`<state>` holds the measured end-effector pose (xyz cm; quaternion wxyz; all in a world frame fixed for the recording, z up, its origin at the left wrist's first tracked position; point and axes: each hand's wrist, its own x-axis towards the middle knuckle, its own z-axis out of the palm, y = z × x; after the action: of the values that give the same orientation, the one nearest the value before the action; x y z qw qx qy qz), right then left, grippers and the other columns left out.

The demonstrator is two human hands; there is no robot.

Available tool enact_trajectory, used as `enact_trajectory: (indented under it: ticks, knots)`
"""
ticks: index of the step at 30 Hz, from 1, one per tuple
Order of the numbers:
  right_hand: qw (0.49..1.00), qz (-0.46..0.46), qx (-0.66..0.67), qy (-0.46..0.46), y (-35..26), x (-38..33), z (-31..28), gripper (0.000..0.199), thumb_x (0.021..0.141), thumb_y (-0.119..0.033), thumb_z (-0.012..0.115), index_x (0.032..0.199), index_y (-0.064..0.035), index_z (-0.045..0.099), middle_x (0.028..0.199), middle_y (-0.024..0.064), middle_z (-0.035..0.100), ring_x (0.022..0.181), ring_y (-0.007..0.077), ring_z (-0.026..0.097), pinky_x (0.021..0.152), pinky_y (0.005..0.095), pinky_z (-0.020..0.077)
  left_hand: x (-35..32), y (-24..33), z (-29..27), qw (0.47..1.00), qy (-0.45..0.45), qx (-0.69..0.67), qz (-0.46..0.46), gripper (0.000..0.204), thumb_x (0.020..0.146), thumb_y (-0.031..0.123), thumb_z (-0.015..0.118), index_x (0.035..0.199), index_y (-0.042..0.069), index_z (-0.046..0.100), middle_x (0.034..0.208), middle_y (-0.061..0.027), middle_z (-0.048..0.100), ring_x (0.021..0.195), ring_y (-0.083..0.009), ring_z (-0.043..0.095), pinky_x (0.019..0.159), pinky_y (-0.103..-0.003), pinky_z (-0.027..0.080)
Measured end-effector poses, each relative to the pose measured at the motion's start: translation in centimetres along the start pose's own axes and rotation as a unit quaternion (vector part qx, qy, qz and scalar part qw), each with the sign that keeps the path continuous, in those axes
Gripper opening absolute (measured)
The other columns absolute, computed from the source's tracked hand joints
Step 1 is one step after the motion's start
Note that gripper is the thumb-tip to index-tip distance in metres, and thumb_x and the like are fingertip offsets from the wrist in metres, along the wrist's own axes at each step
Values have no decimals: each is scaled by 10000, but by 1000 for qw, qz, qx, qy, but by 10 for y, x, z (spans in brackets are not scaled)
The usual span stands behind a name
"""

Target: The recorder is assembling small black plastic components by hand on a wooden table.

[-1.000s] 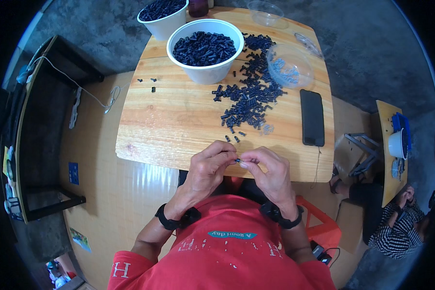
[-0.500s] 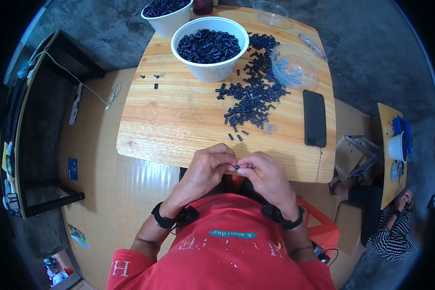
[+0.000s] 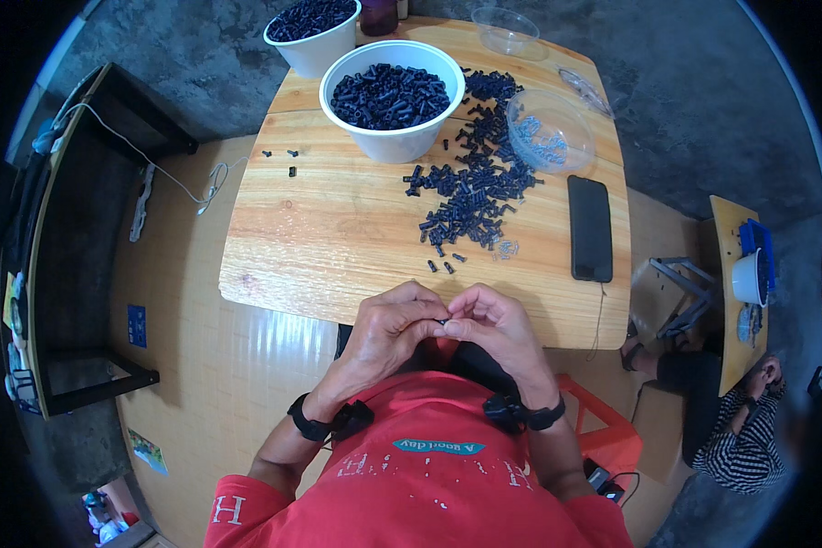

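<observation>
My left hand (image 3: 395, 316) and my right hand (image 3: 490, 320) meet at the table's near edge, fingertips pinched together. Between them is a small black plastic part (image 3: 443, 321), mostly covered by the fingers. Just beyond my hands lie a few single black parts (image 3: 448, 268), and past these spreads a loose pile of black parts (image 3: 466, 215). A little heap of clear bits (image 3: 507, 248) sits at the pile's near right side. Farther back stands a white tub (image 3: 395, 137) full of black tubular pieces. Right of the pile, a clear round bowl (image 3: 575, 153) holds small clear pieces.
A black phone (image 3: 591, 228) lies along the wooden table's (image 3: 292, 247) right side. Another white tub (image 3: 312, 55) of black parts stands at the far left corner, near a clear empty-looking container (image 3: 505, 35). At far right, another person (image 3: 740, 438) sits by a small table (image 3: 729, 301).
My fingers have closed further over the small black part, which shows less now. The right fingertips have shifted slightly. The whole view has moved a little.
</observation>
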<state>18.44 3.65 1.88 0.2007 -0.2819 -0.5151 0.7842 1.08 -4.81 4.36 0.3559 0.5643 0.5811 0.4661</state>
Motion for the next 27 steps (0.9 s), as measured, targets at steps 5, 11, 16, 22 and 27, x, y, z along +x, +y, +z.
enact_trajectory:
  ticks: [5, 11, 16, 22, 27]
  knots:
    - [895, -197, -352, 193, -9, 15, 11, 122, 848, -77, 685, 918, 10, 634, 801, 86, 625, 666, 158, 610, 607, 274, 481, -3, -18, -8, 993, 107, -37, -39, 171, 737, -22, 738, 900, 26, 732, 892, -73, 669, 824, -151, 632, 723, -261, 500]
    - [810, -228, -485, 238, 1, 31, 17, 84, 833, -64, 663, 898, -15, 648, 810, 124, 588, 731, 297, 619, 634, 385, 485, 2, -22, -18, 981, 154, -67, -93, 150, 748, -4, 749, 896, 13, 735, 853, -62, 672, 810, -128, 626, 736, -239, 488]
    - [775, -231, -532, 250, 3, 35, 18, 75, 830, -62, 661, 899, -36, 650, 812, 112, 567, 737, 305, 606, 634, 405, 478, 6, -25, -11, 971, 173, -118, -116, 162, 758, -2, 744, 918, 9, 729, 853, -50, 672, 808, -114, 620, 733, -229, 482]
    - [807, -245, -474, 252, 1, 38, 20, 115, 833, -71, 658, 945, -43, 660, 833, 102, 572, 741, 292, 610, 629, 397, 489, 11, -31, -4, 970, 181, -132, -96, 158, 754, -24, 741, 909, 5, 728, 829, -44, 663, 783, -102, 605, 708, -224, 477]
    - [768, -259, -539, 229, 6, 40, 23, 142, 812, -51, 657, 953, -46, 667, 857, 93, 588, 780, 266, 620, 633, 376, 504, 8, -34, -4, 966, 187, -145, -104, 161, 761, -28, 735, 916, 12, 728, 845, -44, 657, 803, -104, 603, 725, -228, 477]
